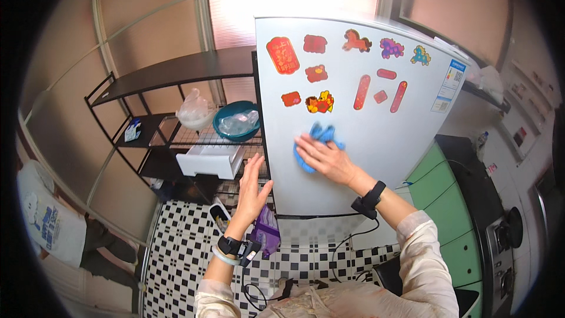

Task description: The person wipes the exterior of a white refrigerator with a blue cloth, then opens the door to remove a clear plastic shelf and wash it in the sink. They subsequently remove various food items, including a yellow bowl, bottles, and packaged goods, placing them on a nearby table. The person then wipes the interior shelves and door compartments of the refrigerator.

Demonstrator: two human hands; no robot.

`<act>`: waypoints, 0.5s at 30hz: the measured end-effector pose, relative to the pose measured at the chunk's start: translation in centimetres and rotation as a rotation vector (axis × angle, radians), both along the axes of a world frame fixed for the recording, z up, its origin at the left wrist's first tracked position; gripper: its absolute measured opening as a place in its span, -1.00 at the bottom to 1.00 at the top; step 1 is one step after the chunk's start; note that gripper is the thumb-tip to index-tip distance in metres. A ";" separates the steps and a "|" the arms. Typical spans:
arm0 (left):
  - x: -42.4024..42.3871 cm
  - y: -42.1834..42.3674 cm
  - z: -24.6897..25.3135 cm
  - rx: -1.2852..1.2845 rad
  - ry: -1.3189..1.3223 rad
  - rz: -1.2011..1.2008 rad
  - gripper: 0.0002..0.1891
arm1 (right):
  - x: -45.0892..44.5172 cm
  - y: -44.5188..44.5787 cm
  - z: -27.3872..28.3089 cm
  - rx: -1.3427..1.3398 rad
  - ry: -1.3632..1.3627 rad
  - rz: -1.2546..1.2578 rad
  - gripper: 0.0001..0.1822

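A light-coloured refrigerator door (344, 190) with several magnets stands before me. My right hand (326, 159) presses a blue cloth (304, 163) against the door, below a yellow and red cartoon magnet (321, 102). Part of the cloth is hidden under the palm and fingers. My left hand (254, 190) is raised near the door's left edge, its fingers apart and holding nothing. Both wrists wear black straps with small devices and cables. Higher on the door are a red and gold plaque magnet (283, 55) and horse-shaped magnets (357, 41).
At left, a black metal shelf (190, 68) holds a teal basin (234, 134), a bagged bowl (195, 115) and a white drawer (203, 164). A purple package (266, 232) lies on the floor. Another person (57, 225) is at far left. Green cabinets (454, 229) and a stove (501, 238) are right.
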State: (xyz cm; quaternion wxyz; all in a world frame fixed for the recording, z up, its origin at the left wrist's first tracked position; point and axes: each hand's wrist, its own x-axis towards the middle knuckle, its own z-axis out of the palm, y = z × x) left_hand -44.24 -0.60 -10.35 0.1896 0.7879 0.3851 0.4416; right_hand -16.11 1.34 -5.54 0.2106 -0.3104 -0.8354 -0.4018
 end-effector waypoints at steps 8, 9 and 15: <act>1.9 5.8 1.0 0.000 -0.093 -0.003 0.01 | -2.5 1.0 12.7 0.496 0.477 -0.192 -0.42; 2.3 6.0 0.9 -0.023 -0.123 -0.021 0.01 | -3.0 1.5 11.8 0.443 0.498 -0.165 -0.44; 4.7 8.1 1.1 0.054 -0.150 -0.026 0.01 | -2.7 1.5 4.4 0.214 -0.081 0.030 -0.57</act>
